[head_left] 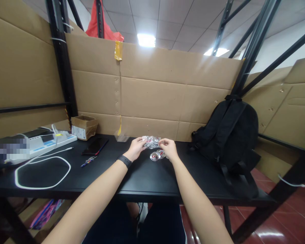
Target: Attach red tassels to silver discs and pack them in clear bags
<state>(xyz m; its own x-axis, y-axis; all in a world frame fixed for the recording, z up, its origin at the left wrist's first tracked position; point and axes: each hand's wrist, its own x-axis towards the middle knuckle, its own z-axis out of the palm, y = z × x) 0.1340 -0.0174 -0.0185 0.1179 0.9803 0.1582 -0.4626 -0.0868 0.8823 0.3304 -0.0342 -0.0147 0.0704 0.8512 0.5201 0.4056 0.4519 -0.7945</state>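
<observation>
Both hands meet over the middle of a black table. My left hand (136,149), with a dark band on its wrist, pinches the left end of a crinkled clear plastic bag (151,142) that has small silvery and red bits inside. At the bag's right end, the fingers of my right hand (169,148) are closed on its edge. Just below the bag, close to the right hand, a round silvery disc (154,156) with a red centre lies on the table. A second similar disc (161,154) lies beside it, partly covered by the right hand.
Left on the table (147,179) are a phone (95,146), a keyring (88,161), a small cardboard box (84,127), a white power strip (53,142) and a looped white cable (69,171). A black backpack (234,132) stands at right. Cardboard panels (152,95) wall the back.
</observation>
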